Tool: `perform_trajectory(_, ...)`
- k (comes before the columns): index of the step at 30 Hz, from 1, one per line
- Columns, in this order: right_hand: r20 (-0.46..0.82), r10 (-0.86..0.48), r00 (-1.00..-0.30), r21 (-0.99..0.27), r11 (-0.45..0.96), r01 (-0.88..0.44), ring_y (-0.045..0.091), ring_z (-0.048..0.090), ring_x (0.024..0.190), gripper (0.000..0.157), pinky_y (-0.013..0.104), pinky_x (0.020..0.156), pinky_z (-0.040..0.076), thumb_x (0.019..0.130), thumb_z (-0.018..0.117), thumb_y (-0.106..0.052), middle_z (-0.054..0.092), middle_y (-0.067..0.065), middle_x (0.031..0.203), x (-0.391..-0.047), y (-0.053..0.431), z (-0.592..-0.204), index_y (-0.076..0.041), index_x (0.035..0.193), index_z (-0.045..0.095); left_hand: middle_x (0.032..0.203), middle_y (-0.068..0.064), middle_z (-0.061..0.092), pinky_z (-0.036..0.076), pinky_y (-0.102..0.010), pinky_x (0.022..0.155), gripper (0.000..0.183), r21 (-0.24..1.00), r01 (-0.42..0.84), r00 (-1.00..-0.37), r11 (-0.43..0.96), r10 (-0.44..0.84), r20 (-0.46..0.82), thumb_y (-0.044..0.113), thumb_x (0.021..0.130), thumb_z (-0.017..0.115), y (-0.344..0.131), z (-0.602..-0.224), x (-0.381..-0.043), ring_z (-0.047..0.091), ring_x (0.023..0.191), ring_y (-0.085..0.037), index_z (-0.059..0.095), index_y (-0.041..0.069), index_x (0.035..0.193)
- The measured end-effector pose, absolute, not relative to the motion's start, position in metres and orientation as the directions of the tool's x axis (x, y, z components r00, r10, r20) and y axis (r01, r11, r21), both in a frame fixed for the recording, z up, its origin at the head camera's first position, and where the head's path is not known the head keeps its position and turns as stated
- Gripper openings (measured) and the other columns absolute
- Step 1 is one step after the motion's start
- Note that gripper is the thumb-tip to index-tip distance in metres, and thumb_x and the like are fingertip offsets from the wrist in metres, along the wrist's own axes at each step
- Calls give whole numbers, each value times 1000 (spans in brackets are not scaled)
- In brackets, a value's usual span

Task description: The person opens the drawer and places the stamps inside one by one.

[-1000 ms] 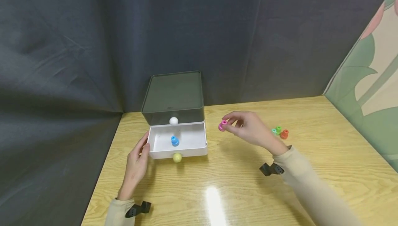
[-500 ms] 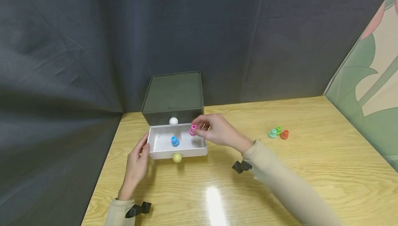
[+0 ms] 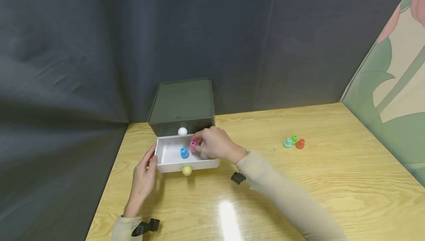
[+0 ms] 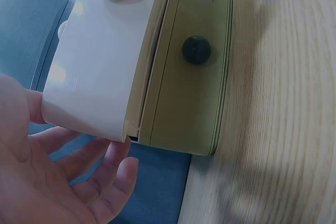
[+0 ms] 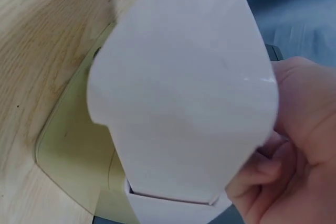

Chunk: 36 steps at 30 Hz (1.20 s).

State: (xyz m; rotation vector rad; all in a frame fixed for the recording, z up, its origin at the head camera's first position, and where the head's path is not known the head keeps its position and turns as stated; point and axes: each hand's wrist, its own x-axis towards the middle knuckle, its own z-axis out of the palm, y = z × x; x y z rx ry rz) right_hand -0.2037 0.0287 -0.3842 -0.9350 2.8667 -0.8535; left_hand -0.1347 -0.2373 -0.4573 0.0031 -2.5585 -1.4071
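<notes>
My right hand (image 3: 214, 145) pinches a small pink stepped peg (image 3: 193, 146) between thumb and fingertips, inside the pulled-out white drawer (image 3: 186, 166). Just left of it, a blue stepped peg (image 3: 184, 153) stands upright on the drawer floor. In the head view, my left hand (image 3: 143, 176) rests its thumb and fingers along the drawer's left outer side. From the left wrist, the thumb touches the drawer's edge while the other fingers lie loosely bent beside it. The right wrist view shows the drawer hiding my right fingertips and the pink peg.
The dark box (image 3: 182, 101) has a white knob (image 3: 182, 131); the drawer's knob (image 3: 187, 170) is yellow. Beneath sits an olive drawer (image 4: 189, 98) with a dark knob (image 4: 196, 50). Turquoise (image 3: 287, 143), green (image 3: 294, 139) and red (image 3: 300, 144) pegs stand on the table's right side.
My right hand has carried the pink peg leftward from over the table into the white drawer, near the blue peg. My left hand has stayed at the drawer's side. The view has shifted slightly.
</notes>
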Motion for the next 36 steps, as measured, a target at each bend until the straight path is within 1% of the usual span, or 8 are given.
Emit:
perform_trajectory(6, 176, -559, -810, -406, 709, -577, 1, 61, 65, 13, 27, 57, 45, 93, 84, -29, 77, -16, 80, -204, 24, -388, -24, 104, 86, 159, -14, 56, 45, -19, 92, 48, 816, 124, -968, 565, -112, 225, 23, 116, 42, -237, -456, -134, 62, 127, -30, 46, 15, 163)
perform_trajectory(9, 194, -565, -802, -360, 719, -594, 0, 60, 64, 10, 28, 55, 43, 93, 85, -31, 76, -18, 77, -203, 25, -389, -25, 101, 86, 158, -15, 57, 46, -19, 90, 48, 811, 149, -963, 566, -105, 250, 23, 116, 42, -235, -456, -136, 63, 124, -30, 47, 14, 163)
perform_trajectory(12, 189, -567, -802, -353, 722, -594, -1, 60, 63, 10, 28, 55, 43, 93, 85, -32, 76, -18, 78, -202, 27, -389, -25, 101, 85, 159, -15, 56, 43, -14, 90, 48, 819, 145, -967, 555, -98, 237, 24, 116, 41, -233, -457, -137, 62, 128, -30, 46, 14, 163)
perform_trajectory(18, 192, -518, -834, -533, 658, -532, 1, 65, 69, 29, 26, 66, 52, 94, 84, -26, 81, -6, 91, -196, 40, -385, -11, 119, 81, 164, -11, 51, 37, -7, 94, 49, 847, 100, -979, 523, -100, 177, 30, 117, 40, -234, -459, -135, 55, 141, -31, 43, 20, 165)
perform_trajectory(22, 299, -438, -848, -645, 562, -518, 5, 64, 71, 25, 22, 68, 54, 97, 80, -23, 81, 1, 92, -191, 57, -385, -7, 115, 81, 166, -7, 48, 36, -7, 93, 50, 853, 64, -981, 518, -124, 149, 35, 117, 41, -238, -459, -130, 54, 142, -29, 43, 24, 165)
perform_trajectory(28, 398, -249, -883, -688, 556, -467, 9, 65, 70, 20, 24, 65, 53, 99, 76, -21, 81, 4, 94, -185, 103, -389, -6, 112, 82, 167, -6, 48, 36, -7, 93, 49, 861, 57, -982, 506, -126, 139, 35, 116, 42, -241, -458, -129, 53, 142, -28, 44, 26, 165)
perform_trajectory(32, 385, -161, -909, -673, 625, -396, 12, 65, 72, 23, 26, 64, 51, 101, 73, -22, 81, 7, 98, -183, 147, -398, -7, 116, 80, 167, -6, 47, 36, -7, 93, 50, 859, 61, -984, 508, -116, 138, 35, 117, 41, -240, -459, -132, 53, 142, -28, 43, 24, 165)
perform_trajectory(36, 307, -96, -947, -672, 683, -288, 13, 66, 69, 30, 29, 58, 51, 104, 69, -29, 80, 13, 105, -179, 194, -409, -8, 124, 78, 168, -5, 46, 37, -8, 94, 50, 854, 55, -985, 518, -113, 132, 35, 117, 40, -239, -459, -134, 53, 142, -28, 42, 24, 165)
